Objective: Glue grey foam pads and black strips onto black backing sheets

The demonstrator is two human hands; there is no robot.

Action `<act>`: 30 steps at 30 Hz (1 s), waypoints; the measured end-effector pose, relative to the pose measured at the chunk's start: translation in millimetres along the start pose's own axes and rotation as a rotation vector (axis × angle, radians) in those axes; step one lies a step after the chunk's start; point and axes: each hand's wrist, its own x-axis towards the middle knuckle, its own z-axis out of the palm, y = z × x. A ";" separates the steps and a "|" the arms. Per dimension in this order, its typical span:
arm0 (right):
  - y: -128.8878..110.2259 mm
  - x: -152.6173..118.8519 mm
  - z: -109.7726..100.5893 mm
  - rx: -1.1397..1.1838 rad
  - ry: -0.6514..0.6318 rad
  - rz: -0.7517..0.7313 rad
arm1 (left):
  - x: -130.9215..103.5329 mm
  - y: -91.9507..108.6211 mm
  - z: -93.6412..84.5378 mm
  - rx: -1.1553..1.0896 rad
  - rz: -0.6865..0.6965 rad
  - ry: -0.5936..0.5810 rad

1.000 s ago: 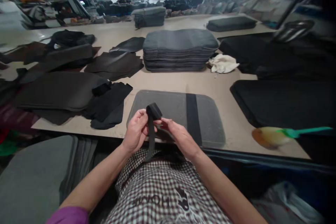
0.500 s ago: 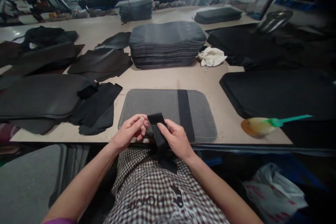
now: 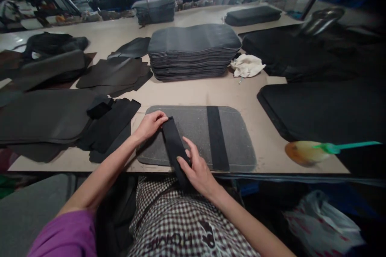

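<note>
A grey rounded panel (image 3: 193, 128) lies flat at the table's front edge, with one black strip (image 3: 217, 138) across its right part. Over its left part runs a second black strip (image 3: 175, 142), slanting down past the table edge towards my apron. My left hand (image 3: 152, 123) pinches the far end of this second strip between thumb and fingers, near the panel's back edge. Around the strip's nearer part, my right hand (image 3: 197, 168) has its thumb on top and its index finger stretched out beside it; the strip's near end is partly hidden.
Behind the panel stands a tall stack of dark panels (image 3: 193, 54), with a crumpled white cloth (image 3: 247, 65) beside it. Black pieces (image 3: 114, 128) lie left. At right are a yellowish bottle with a green nozzle (image 3: 306, 152) and a dark stack (image 3: 325, 108).
My left hand has carried the strip's end forward onto the panel, and the strip is now stretched out straight. My right hand has slid down along it, its index finger extending.
</note>
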 end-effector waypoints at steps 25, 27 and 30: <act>-4.8 28.8 16.1 0.196 -0.220 0.146 | 103.0 -49.5 -2.9 0.682 0.472 -0.031; -5.4 29.4 17.3 0.201 -0.221 0.142 | 103.0 -47.6 -3.1 0.680 0.482 -0.027; -6.3 30.1 18.1 0.208 -0.222 0.137 | 103.8 -47.0 -2.4 0.687 0.495 -0.032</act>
